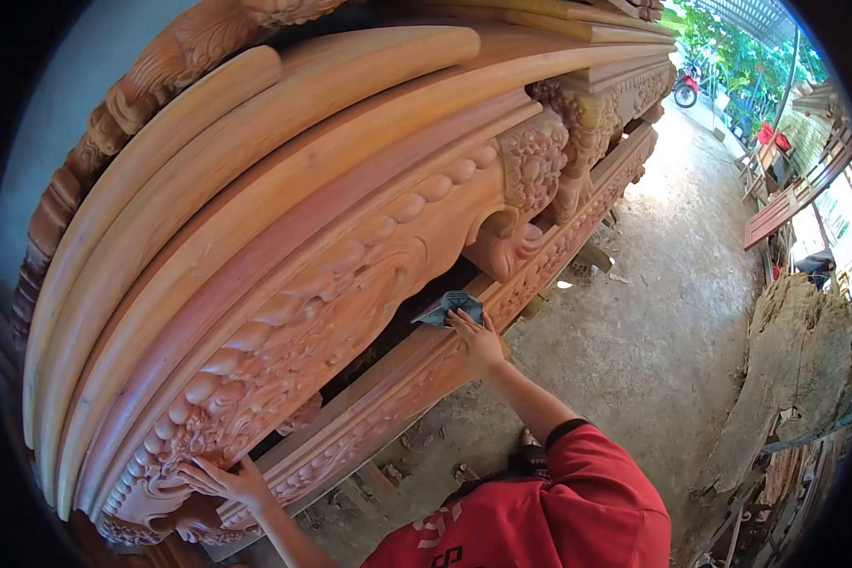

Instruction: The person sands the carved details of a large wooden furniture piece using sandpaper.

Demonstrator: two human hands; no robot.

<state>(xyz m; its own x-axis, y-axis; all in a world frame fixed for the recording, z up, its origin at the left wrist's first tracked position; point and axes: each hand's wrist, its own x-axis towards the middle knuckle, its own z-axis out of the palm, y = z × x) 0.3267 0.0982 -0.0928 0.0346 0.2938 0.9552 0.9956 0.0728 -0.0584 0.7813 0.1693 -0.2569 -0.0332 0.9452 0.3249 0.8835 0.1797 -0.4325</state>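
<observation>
My right hand [478, 343] presses with its fingers on a folded grey-blue sheet of sandpaper [452, 309]. The sheet lies against the upper edge of the long lower wooden rail [388, 355], which has a carved front. My left hand [225, 481] is open, its fingers spread and resting on the carved apron [293, 350] near its lower left end. Floral relief and a row of rounded beads cover this apron. Above it run several smooth curved wooden mouldings [227, 227]. A dark gap separates the apron from the rail.
A carved corner post [577, 142] stands at the far end of the piece. Concrete floor [653, 312] runs along the right, with wood scraps under the rail. Rough slabs [776, 360] and stacked boards lean at the far right. A red motorbike [686, 90] stands in the distance.
</observation>
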